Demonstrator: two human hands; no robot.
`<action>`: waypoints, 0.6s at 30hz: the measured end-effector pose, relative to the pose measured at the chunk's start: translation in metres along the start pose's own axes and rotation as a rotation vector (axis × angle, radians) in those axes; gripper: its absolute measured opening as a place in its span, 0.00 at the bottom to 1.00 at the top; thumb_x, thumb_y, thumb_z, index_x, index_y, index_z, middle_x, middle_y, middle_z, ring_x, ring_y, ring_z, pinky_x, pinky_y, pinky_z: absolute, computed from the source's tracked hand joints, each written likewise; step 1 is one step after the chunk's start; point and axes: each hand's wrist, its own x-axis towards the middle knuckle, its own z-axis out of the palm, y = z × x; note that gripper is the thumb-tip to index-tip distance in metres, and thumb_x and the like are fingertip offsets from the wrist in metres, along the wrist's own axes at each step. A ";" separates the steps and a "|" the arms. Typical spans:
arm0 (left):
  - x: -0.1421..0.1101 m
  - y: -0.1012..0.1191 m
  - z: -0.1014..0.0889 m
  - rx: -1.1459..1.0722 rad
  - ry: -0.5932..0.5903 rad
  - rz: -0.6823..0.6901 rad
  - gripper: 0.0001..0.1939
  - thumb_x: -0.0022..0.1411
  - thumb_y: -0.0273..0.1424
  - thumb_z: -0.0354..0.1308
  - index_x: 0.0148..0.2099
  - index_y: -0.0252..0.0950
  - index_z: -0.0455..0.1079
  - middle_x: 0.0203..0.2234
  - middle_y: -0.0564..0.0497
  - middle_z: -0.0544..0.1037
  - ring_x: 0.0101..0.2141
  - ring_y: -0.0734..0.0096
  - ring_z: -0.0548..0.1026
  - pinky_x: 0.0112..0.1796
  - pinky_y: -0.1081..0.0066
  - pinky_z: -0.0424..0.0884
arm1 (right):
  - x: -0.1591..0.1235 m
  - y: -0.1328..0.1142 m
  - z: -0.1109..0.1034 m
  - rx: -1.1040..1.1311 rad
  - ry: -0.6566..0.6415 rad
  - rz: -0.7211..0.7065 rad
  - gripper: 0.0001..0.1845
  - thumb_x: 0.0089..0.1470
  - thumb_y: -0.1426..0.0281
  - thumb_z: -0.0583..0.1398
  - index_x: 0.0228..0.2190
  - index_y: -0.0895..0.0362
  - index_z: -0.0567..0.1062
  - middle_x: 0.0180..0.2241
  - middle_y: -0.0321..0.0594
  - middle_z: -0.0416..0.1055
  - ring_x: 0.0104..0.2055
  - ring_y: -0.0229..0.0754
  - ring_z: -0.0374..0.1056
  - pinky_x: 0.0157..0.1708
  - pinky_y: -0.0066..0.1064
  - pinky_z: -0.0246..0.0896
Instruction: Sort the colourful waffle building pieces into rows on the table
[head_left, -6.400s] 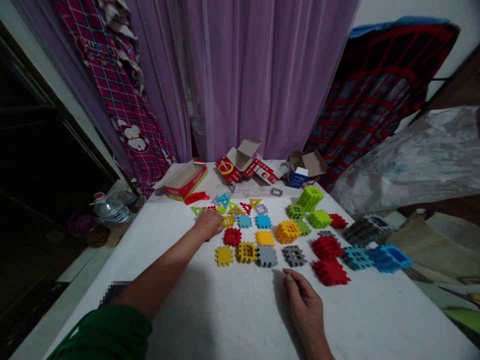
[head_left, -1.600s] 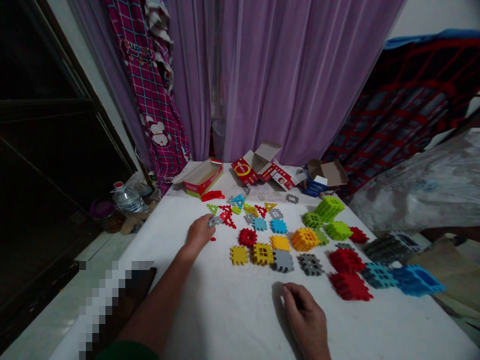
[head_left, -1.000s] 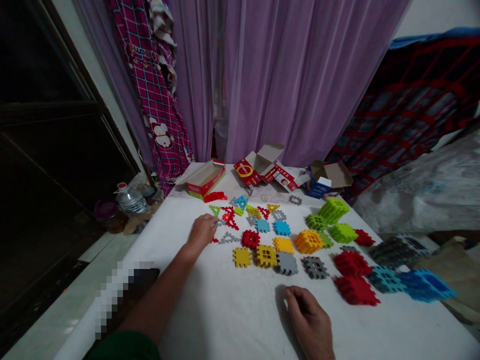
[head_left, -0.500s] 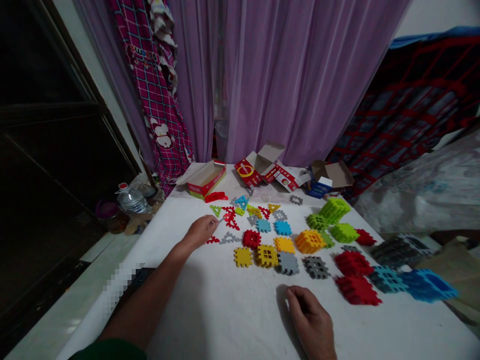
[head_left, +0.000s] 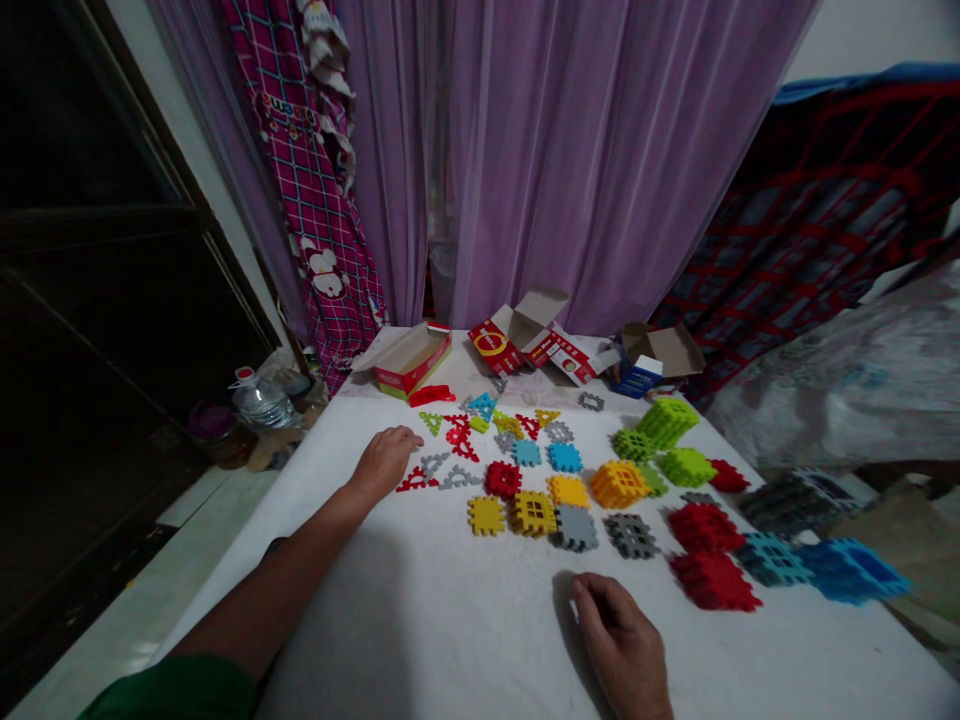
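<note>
At the left of the loose pieces is my left hand (head_left: 385, 461), its fingers loosely stretched out with nothing in them. Just right of it lie a grey triangular plastic building piece (head_left: 433, 463), a red triangular piece (head_left: 417, 480) and another grey triangle (head_left: 459, 478). Closer to me, my right hand (head_left: 621, 645) rests on its side on the white tabletop, its fingers curled in with nothing visible in them. The nearest pieces to it are a dark grey window-shaped square (head_left: 631, 535) and a red stack of squares (head_left: 716, 580).
Square pieces stand in coloured stacks, among them an orange stack (head_left: 619, 484), a lime stack (head_left: 670, 422) and a blue stack (head_left: 855, 571). Opened cardboard boxes, including a red-green box (head_left: 414, 362) and a blue box (head_left: 637, 375), line the far edge of the white table (head_left: 465, 620).
My left hand has let go of the grey triangle, which now lies beside the red one, and has drawn back a little to the left. My right hand has stayed in place.
</note>
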 end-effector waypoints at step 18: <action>0.012 0.033 -0.002 -0.116 -0.180 -0.048 0.16 0.57 0.31 0.59 0.49 0.42 0.73 0.43 0.49 0.78 0.42 0.64 0.76 0.43 0.70 0.68 | -0.006 0.006 0.004 -0.002 0.009 0.002 0.15 0.56 0.56 0.59 0.29 0.55 0.78 0.29 0.38 0.77 0.29 0.41 0.73 0.31 0.26 0.68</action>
